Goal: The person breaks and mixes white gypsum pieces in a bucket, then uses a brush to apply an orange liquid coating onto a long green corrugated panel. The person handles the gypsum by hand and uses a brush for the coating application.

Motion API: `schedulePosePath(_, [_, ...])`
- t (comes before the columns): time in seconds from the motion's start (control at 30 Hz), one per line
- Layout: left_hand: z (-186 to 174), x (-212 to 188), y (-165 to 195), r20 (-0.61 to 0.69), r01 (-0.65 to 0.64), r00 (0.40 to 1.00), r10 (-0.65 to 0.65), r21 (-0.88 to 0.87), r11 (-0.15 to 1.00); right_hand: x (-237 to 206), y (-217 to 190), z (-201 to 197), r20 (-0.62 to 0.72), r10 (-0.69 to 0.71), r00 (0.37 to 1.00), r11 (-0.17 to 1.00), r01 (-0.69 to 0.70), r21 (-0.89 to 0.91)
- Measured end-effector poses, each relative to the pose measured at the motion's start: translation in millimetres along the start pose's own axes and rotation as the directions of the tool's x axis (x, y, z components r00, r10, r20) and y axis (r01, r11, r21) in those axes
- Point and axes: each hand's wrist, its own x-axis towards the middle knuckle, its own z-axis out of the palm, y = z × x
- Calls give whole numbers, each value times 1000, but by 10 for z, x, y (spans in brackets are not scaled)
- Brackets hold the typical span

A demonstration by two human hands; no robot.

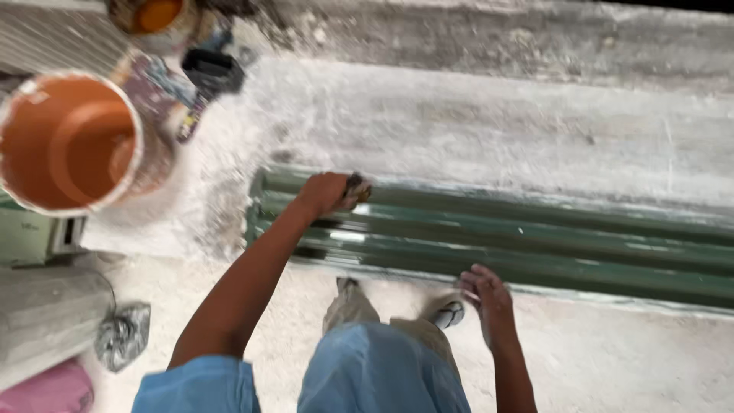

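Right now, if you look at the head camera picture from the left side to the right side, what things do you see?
Orange bucket → crumpled grey bag → black tool → left hand clutching a small dark object on the green panel → right hand at the panel's near edge.

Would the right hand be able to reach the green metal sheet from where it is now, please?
Probably yes: the right hand hangs open just by the near edge of the green metal sheet, with nothing between them. The left hand works farther along it.

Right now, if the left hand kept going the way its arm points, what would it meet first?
The left hand already rests on the green rails; beyond them comes the whitish ledge, though depth is unclear.
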Motion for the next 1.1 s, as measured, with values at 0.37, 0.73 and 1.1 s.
schedulePosePath(0.37, [-826, -720, -1100, 121, -27, 993, -14, 336, 942, 35, -264, 1021, 28, 64, 998, 990, -61, -125])
schedulePosePath(0.73, [-998, -713, -957, 145, -65, 989, 13, 363, 930, -76, -226, 1088, -80, 55, 995, 992, -64, -110])
schedulePosePath(1.1, [-922, -878, -1084, 44, -148, 989, 142, 387, 910, -40, -255, 1103, -105, 69, 992, 981, -87, -171])
